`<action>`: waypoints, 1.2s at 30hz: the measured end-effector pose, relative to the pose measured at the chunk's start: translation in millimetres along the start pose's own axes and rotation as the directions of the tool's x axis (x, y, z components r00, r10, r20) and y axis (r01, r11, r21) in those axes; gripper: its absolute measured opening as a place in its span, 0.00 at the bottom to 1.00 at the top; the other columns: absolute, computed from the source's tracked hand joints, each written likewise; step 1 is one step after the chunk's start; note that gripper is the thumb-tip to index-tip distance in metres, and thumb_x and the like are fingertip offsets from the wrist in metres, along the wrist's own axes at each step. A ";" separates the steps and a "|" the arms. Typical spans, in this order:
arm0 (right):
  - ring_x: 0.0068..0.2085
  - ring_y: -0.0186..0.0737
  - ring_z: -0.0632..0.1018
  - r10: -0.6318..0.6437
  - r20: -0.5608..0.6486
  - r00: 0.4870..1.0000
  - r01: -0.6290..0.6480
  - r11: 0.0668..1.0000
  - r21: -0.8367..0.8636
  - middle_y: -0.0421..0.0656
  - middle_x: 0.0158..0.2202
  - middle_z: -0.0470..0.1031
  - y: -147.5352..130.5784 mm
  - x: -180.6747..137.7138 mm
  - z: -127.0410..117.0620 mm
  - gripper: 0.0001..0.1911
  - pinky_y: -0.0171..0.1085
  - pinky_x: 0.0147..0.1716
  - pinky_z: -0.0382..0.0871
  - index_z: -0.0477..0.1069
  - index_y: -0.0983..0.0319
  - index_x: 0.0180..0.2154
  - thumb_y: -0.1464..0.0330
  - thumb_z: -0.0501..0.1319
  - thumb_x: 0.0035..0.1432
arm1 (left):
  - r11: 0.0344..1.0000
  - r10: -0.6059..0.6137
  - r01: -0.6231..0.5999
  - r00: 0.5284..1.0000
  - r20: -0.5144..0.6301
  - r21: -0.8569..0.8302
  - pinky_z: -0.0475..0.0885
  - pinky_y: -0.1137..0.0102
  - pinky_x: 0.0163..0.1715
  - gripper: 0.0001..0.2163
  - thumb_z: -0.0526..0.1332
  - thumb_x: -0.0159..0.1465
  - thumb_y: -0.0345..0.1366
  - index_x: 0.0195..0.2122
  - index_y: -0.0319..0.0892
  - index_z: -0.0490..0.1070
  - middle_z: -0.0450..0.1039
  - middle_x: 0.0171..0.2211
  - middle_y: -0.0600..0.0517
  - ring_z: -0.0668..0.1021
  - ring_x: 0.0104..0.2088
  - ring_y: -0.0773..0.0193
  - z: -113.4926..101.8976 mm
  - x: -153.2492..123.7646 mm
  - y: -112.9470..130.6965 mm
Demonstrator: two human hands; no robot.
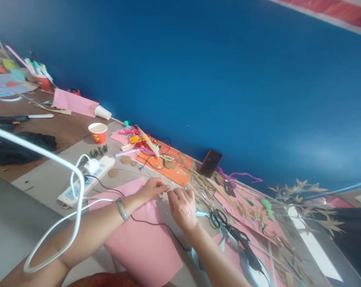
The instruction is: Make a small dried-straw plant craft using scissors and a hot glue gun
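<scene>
Taking my hands as the clock's centre, I bring my left hand [152, 189] and right hand [182, 205] almost together at the fingertips, perhaps because fine work needs both. My left fingers are drawn narrow and my right fingers curl under, knuckles up; I cannot tell whether either grips anything, since it is too small and blurred. The nearest sizeable thing, a pink sheet [144, 247], spreads toward 7 o'clock, partly under my left forearm, likely as a work surface.

The orange sheet [176, 175] lies at 12, strewn with scraps, which seems to keep the middle free for my fingers. At 2 o'clock a phone [210, 163] leans on the wall, probably so that it stands up. The scissors [217, 218] sit between 3 and 4, handles beside my right arm, handy for that side. What looks like a glue gun [253, 258] rests at 4. Just past 9 is the power strip [87, 181], presumably there so cords can reach the work.
</scene>
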State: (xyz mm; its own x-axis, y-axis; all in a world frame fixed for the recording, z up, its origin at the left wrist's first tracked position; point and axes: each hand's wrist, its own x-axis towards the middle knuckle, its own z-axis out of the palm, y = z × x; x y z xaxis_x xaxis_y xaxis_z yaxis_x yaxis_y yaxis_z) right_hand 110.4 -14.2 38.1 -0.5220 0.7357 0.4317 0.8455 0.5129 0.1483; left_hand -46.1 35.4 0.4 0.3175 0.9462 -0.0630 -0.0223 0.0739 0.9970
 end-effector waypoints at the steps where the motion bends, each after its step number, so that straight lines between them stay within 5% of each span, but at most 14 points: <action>1: 0.27 0.37 0.66 0.021 0.006 1.000 -0.021 0.999 0.024 0.42 0.25 0.68 2.2 -1.2 -0.2 0.13 0.39 0.34 0.50 0.71 0.61 0.28 0.73 0.52 0.64 | 0.999 0.020 -0.020 1.000 -0.002 0.025 0.61 0.72 0.25 0.15 0.60 0.56 0.47 0.21 0.40 0.65 0.66 0.19 0.55 0.69 0.22 0.67 -2.3 -0.2 2.3; 4: 0.28 0.37 0.68 0.100 0.020 0.995 -0.102 0.989 0.111 0.42 0.26 0.70 12.4 -6.4 -2.1 0.14 0.39 0.35 0.51 0.72 0.61 0.29 0.71 0.52 0.64 | 0.951 0.179 -0.142 0.977 -0.114 0.276 0.62 0.71 0.27 0.12 0.58 0.60 0.42 0.24 0.40 0.67 0.68 0.21 0.53 0.69 0.24 0.66 -14.8 0.1 11.8; 7: 0.29 0.36 0.70 0.197 0.040 0.980 -0.201 0.960 0.193 0.42 0.26 0.72 27.3 -14.2 -6.5 0.15 0.38 0.35 0.52 0.74 0.61 0.30 0.69 0.52 0.65 | 0.689 0.357 -0.157 0.923 -0.142 0.708 0.64 0.67 0.38 0.05 0.56 0.59 0.31 0.30 0.41 0.71 0.73 0.31 0.48 0.73 0.34 0.60 -29.8 1.3 18.0; 11: 0.26 0.35 0.72 0.324 0.087 0.942 -0.335 0.894 0.298 0.42 0.27 0.75 46.0 -26.6 -15.4 0.15 0.38 0.35 0.56 0.76 0.61 0.32 0.64 0.53 0.64 | 0.351 0.313 -0.061 0.948 -0.056 0.934 0.61 0.60 0.45 0.08 0.54 0.60 0.27 0.32 0.41 0.73 0.74 0.35 0.45 0.73 0.42 0.53 -40.9 4.3 14.3; 15: 0.26 0.37 0.74 0.423 0.135 0.896 -0.442 0.821 0.363 0.43 0.28 0.78 55.6 -39.5 -24.0 0.16 0.38 0.35 0.61 0.77 0.61 0.33 0.61 0.54 0.62 | 0.212 0.234 -0.030 0.972 -0.022 0.977 0.60 0.59 0.44 0.09 0.54 0.60 0.26 0.34 0.40 0.74 0.74 0.38 0.43 0.73 0.43 0.51 -42.2 8.5 6.9; 26: 0.30 0.44 0.80 0.560 0.309 0.769 -0.622 0.541 0.566 0.45 0.30 0.80 48.2 -60.8 -35.4 0.11 0.39 0.31 0.73 0.74 0.61 0.33 0.60 0.58 0.56 | 0.194 0.219 -0.016 0.975 -0.028 0.981 0.60 0.60 0.42 0.11 0.50 0.62 0.25 0.36 0.39 0.73 0.74 0.38 0.42 0.73 0.42 0.52 -42.0 10.0 6.2; 36: 0.25 0.39 0.78 0.539 0.375 0.754 -0.644 0.497 0.581 0.42 0.27 0.79 37.4 -56.5 -50.9 0.09 0.36 0.30 0.70 0.69 0.60 0.30 0.62 0.56 0.57 | 0.237 0.251 -0.042 0.968 -0.019 0.970 0.60 0.61 0.42 0.11 0.50 0.64 0.29 0.33 0.39 0.72 0.73 0.38 0.42 0.72 0.41 0.53 -42.3 13.4 -1.0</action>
State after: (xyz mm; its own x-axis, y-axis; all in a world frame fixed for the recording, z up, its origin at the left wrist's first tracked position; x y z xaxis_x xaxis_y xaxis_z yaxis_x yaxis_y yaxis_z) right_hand 177.2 -59.1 64.5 0.0197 0.9973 0.0713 0.6914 0.0380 -0.7215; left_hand -82.0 61.3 -3.4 0.2833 0.9403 0.1888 0.9013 -0.3283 0.2826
